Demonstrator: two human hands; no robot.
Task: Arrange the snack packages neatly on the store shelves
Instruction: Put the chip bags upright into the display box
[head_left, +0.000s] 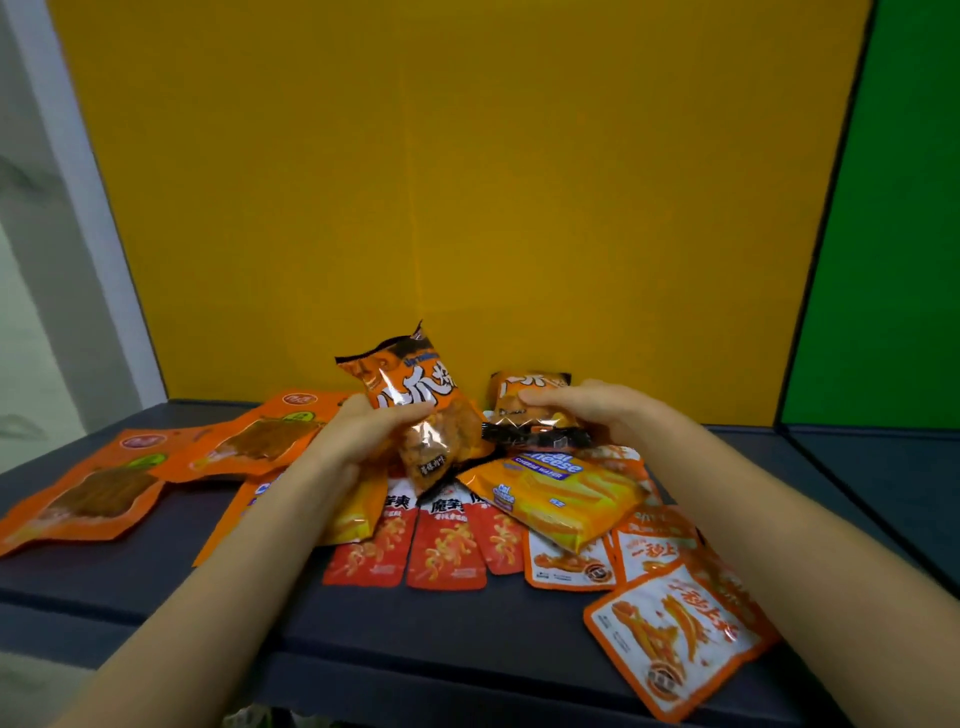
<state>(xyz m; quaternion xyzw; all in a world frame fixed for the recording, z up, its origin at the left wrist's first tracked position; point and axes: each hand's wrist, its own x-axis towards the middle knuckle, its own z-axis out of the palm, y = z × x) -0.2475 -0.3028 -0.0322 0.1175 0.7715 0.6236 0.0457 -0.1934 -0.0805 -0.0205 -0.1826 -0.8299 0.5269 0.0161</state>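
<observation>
My left hand (353, 434) grips an orange and black snack bag (415, 400), lifted and tilted above the pile. My right hand (582, 410) holds a second orange and black bag (524, 395) of the same kind, low over the heap. Under both hands lies a jumble of packages on the dark shelf (363, 634): a yellow cheese wafer pack (561, 493), three red sachets (447, 545) side by side, and orange-and-white pouches (670, 639) at the right. Another wafer pack lies partly hidden under my left wrist.
Two flat orange pouches (93, 488) (260, 436) lie at the left of the shelf. A yellow back panel (467, 182) rises behind the pile, with a green panel (893, 234) to the right. A white upright (78, 208) stands at the left.
</observation>
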